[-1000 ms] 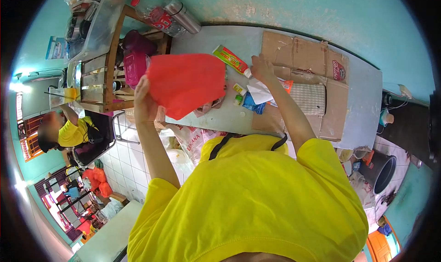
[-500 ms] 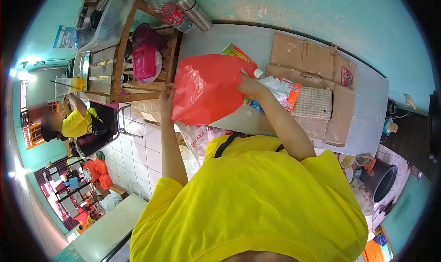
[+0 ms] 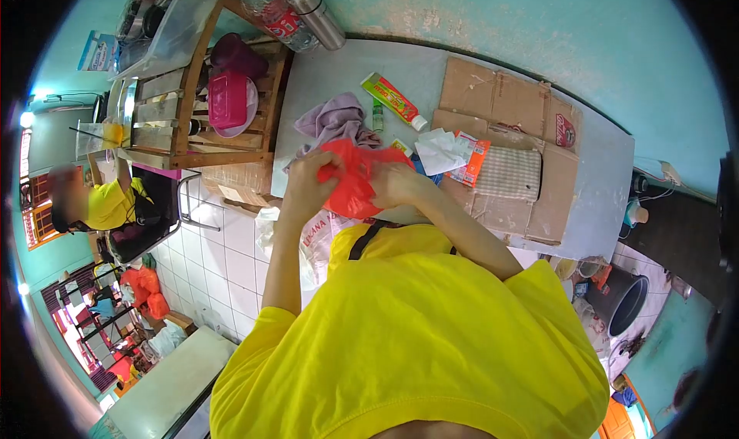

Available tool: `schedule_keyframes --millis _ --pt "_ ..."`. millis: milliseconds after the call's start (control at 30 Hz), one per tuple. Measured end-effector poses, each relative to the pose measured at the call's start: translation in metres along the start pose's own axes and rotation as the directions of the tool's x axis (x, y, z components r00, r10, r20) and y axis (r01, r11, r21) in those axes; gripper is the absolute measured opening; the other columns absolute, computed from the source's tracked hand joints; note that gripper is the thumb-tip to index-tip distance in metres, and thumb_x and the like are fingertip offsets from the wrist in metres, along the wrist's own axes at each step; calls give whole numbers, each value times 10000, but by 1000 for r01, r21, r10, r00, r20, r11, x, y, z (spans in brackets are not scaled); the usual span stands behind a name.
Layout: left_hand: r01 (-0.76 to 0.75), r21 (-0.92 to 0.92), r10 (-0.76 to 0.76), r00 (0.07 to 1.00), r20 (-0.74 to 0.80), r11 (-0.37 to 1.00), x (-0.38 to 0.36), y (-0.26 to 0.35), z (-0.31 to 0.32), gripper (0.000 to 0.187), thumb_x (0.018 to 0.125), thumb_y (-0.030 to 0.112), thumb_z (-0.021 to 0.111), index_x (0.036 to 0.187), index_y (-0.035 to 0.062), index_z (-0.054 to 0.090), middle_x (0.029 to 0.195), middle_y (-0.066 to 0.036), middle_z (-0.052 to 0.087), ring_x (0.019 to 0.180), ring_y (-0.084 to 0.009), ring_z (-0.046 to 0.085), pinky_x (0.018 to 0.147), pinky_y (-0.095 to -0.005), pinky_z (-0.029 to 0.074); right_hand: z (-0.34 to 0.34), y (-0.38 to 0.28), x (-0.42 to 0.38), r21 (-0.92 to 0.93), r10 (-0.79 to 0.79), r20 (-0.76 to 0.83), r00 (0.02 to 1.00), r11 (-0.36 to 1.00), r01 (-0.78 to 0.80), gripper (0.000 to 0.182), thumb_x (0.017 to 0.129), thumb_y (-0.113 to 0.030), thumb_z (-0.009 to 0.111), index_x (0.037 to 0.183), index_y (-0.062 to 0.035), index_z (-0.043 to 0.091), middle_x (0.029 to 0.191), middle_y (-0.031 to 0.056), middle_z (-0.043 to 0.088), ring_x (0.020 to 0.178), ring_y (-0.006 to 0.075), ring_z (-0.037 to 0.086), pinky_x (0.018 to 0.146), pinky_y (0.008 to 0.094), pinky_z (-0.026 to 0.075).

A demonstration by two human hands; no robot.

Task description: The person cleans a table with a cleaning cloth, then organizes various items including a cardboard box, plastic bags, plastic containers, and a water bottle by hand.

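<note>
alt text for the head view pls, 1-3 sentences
Both hands, left and right, bunch a red plastic bag over the edge of a grey table. Behind it lie a mauve cloth, a toothpaste tube, white tissue and flattened cardboard.

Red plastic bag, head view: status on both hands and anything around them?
Left hand and right hand both gripping the red plastic bag, bunched between them. Purple cloth just beyond on the table. Nothing between the hands and the bag.
</note>
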State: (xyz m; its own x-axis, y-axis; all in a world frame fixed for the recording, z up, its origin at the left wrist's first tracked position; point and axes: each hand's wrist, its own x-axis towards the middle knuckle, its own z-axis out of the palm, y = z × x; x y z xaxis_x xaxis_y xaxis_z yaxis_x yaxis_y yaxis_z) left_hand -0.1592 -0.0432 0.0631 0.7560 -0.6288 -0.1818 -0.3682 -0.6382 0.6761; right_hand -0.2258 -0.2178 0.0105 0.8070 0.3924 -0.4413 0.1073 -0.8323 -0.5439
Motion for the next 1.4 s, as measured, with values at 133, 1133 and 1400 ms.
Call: schedule_keyframes --millis 133,1133,1400 --pt "25 -152 -12 996 86 988 -14 2 3 214 670 -30 555 868 6 628 812 -88 544 723 -184 556 660 -270 445 22 15 -13 7 169 -16 985 986 -169 641 717 -175 625 1308 -76 397 1199 228 534 1039 338 577 857 416 467" --pt "-720 171 688 524 -502 673 149 162 42 183 691 126 719 868 100 677 1128 -127 491 1017 -325 486 841 -401 421 -165 295 -164 585 599 -801 6 784 -208 356 818 -134 539 1164 -52 537 1092 141 609 978 265 595 824 406 477" --pt "-741 25 647 569 -508 671 150 164 63 233 720 94 706 948 119 665 1110 -142 500 1042 -326 505 859 -395 438 -161 296 -171 538 572 -820 24 784 -308 340 857 -162 520 1176 -46 534 1114 121 607 1008 244 588 858 397 473"
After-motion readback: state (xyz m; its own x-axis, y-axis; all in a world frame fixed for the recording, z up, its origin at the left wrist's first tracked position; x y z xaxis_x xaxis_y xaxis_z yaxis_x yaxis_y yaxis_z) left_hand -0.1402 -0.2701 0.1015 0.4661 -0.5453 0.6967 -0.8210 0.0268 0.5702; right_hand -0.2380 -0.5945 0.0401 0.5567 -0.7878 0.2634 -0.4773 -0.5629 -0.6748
